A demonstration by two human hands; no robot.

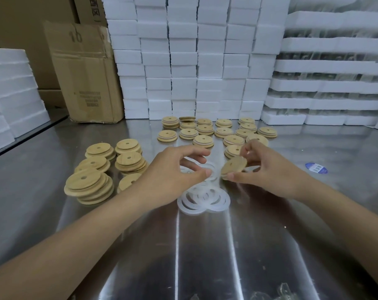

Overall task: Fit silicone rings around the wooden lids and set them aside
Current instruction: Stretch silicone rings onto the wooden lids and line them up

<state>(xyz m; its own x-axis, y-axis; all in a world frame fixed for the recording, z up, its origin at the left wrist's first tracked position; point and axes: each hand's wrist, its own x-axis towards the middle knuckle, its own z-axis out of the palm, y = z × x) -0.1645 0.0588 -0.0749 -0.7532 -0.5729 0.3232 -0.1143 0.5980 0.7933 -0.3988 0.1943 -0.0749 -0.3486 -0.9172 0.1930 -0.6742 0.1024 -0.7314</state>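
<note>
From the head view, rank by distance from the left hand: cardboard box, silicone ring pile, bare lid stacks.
1. Silicone ring pile, just under the left hand.
2. Bare lid stacks, to its left.
3. Cardboard box, far back left.

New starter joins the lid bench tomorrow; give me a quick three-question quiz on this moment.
1. True or false: the right hand holds a wooden lid.
2. Where is the pile of silicone rings? A) in the right hand B) on the table, near the hands C) on the floor
3. Fill in: the ringless lid stacks lie to the person's ____.
Key: 1 true; 2 B; 3 left.
</note>
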